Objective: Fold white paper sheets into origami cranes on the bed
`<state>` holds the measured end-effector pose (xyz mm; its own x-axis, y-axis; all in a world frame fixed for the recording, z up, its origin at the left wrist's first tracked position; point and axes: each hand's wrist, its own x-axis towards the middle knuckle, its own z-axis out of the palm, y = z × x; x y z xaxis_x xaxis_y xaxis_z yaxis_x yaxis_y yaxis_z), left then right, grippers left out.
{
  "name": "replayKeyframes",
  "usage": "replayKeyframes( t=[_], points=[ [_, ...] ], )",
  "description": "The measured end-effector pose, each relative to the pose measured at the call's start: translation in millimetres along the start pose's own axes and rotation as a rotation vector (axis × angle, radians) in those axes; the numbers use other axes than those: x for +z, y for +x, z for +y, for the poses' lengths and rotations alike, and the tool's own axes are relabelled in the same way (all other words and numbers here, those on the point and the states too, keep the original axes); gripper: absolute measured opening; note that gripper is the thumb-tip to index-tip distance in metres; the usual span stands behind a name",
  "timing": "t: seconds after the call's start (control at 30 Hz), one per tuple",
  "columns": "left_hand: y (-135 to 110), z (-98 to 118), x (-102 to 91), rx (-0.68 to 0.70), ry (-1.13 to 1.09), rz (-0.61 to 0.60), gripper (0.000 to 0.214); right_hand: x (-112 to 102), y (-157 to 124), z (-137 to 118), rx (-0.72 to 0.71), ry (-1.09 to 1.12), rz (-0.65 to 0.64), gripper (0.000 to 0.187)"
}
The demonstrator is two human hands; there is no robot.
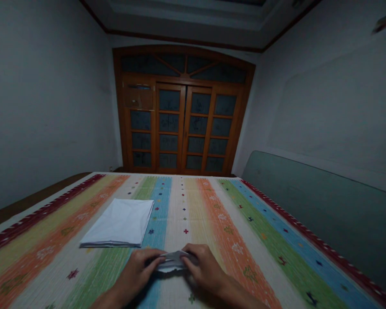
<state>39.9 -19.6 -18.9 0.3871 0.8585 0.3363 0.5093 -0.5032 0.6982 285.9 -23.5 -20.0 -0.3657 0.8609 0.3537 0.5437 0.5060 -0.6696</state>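
Paper [171, 265], pale and seemingly folded in layers, lies directly between the two hands, low at the centre of the view. Its long axis runs roughly from 9 to 3 o'clock, with 12 o'clock pointing away from the person. The left hand [137, 268] pinches its 9 o'clock end, thumb on the near side; the right hand [205, 265] pinches its 3 o'clock end in the same way. Neither hand is clearly nearer, since both touch it. The fingertips behind it are partly hidden, and whether its underside meets the cloth [263, 244] cannot be told.

At 10 o'clock from the grip, apart from the left hand, a white stack [120, 221] lies flat on the striped cloth. A greenish panel [309, 189] stands at 2 o'clock by the wall [334, 103]; wooden doors [184, 124] close off 12 o'clock.
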Motion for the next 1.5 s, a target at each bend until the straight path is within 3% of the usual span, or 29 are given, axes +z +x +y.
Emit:
replayKeyframes(
  t=[0.1, 0.23, 0.4, 0.47, 0.63, 0.87, 1.13, 1.23, 1.3, 1.37, 1.5],
  points=[
    [2.6, 6.5, -0.3, -0.144, -0.124, -0.002, 0.034, -2.6, 7.5, -3.0, 0.108, 0.107, -0.006, 0.012],
    [2.5, 6.1, 3.7, -0.206, -0.234, -0.043, 0.038, -2.6, 13.1, 1.6, 0.247, 0.242, -0.057, 0.011],
    [5.3, 4.8, 9.6, -0.312, -0.311, -0.085, 0.048, 1.3, 14.9, 6.0, 0.324, 0.251, -0.101, 0.007],
    [6.9, 3.9, 10.9, -0.336, -0.261, -0.085, 0.05, 2.4, 14.6, 4.7, 0.327, 0.237, -0.109, 0.007],
    [6.4, 1.1, 13.0, -0.321, -0.13, -0.035, 0.031, 3.9, 8.2, 1.1, 0.294, 0.155, -0.085, 0.009],
    [-0.6, 2.7, 18.6, -0.324, 0.122, 0.028, 0.023, 21.2, -1.3, 16.1, 0.182, -0.157, -0.003, 0.008],
    [-0.5, 7.7, 17.8, -0.253, 0.263, 0.05, 0.013, 26.8, -2.0, 17.3, 0.239, -0.224, 0.091, 0.01],
    [-0.1, 9.0, 15.3, -0.275, 0.329, 0.057, 0.007, 22.8, -1.0, 8.6, 0.292, -0.222, 0.093, 0.02],
    [-0.7, 7.5, 14.8, -0.258, 0.342, 0.085, 0.018, 20.5, -0.9, 2.9, 0.258, -0.235, 0.103, 0.03],
    [-2.1, 4.3, 15.9, -0.18, 0.325, 0.111, 0.027, 19.6, -1.7, -1.1, 0.186, -0.253, 0.085, 0.032],
    [-5.9, -2.4, 22.1, 0.112, 0.271, 0.057, 0.016, 21.8, -6.4, -4.5, 0.008, -0.268, -0.059, 0.025]
  ],
)
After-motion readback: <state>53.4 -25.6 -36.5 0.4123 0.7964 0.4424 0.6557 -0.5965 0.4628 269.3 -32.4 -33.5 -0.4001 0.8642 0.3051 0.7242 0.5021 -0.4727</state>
